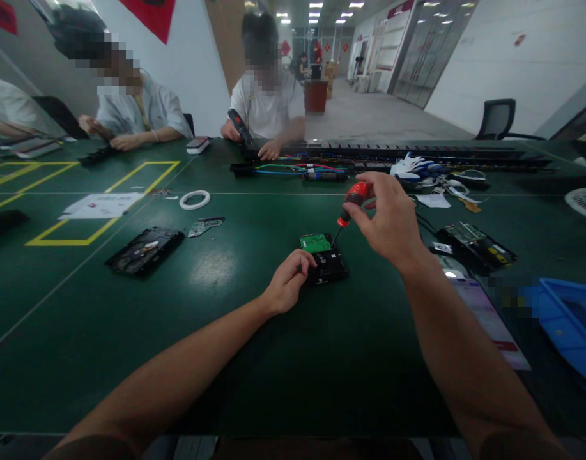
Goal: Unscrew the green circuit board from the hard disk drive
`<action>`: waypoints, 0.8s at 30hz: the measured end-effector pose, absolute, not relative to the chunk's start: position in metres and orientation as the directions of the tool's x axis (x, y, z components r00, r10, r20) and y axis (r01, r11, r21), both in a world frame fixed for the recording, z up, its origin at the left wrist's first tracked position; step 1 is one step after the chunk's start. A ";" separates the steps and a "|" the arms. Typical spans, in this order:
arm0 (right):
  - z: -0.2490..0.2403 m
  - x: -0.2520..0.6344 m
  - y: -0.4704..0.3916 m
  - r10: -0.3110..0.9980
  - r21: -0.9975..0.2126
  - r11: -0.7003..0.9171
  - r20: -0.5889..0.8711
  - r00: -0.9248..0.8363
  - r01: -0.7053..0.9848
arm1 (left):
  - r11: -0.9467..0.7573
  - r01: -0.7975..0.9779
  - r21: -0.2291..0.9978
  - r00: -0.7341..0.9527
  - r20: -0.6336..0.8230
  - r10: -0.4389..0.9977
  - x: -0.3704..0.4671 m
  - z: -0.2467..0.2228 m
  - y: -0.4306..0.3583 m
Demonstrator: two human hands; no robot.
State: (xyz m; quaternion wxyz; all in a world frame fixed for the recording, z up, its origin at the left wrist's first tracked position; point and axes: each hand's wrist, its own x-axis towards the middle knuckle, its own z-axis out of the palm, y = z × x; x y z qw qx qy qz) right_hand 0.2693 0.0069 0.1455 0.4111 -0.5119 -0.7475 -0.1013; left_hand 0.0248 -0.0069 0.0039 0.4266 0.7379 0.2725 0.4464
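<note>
A black device (330,267) with a green circuit board (316,243) at its far side lies on the green table (216,345). My left hand (290,281) is closed at the device's left edge, with thumb and fingers pinched on it. In my right hand (386,217) is a red and black screwdriver (356,197), tilted, its handle between thumb and fingers. The screwdriver's thin shaft points down to the right edge of the green board; whether its tip touches a screw is too small to tell.
An open black casing (146,250), a board piece (205,227) and a white ring (195,200) lie left. At right are another opened device (477,246), a phone-like panel (489,319) and a blue bin (570,319). Across the table, a person (268,102) holds a power tool (239,126).
</note>
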 end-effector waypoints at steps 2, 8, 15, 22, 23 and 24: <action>0.145 0.269 0.007 0.682 -0.268 0.461 0.717 -0.144 0.846 | -0.477 -0.006 0.879 0.448 0.429 0.784 0.026 0.003 -0.006; 0.145 0.270 0.008 0.689 -0.282 0.494 0.704 -0.172 0.823 | -0.423 -0.034 0.905 0.398 0.401 0.825 0.029 -0.001 -0.006; 0.145 0.270 0.007 0.680 -0.236 0.468 0.712 -0.176 0.852 | -0.369 -0.050 0.928 0.358 0.361 0.861 0.031 -0.001 -0.005; 0.141 0.272 0.011 0.680 -0.294 0.437 0.727 -0.098 0.850 | -0.369 0.029 0.929 0.221 0.354 0.909 0.029 -0.012 0.001; 0.141 0.272 0.011 0.682 -0.308 0.433 0.727 -0.084 0.847 | -0.365 0.062 0.929 0.198 0.347 0.917 0.029 -0.014 0.002; 0.141 0.272 0.010 0.681 -0.313 0.431 0.728 -0.078 0.846 | -0.359 0.096 0.929 0.181 0.338 0.924 0.029 -0.015 0.003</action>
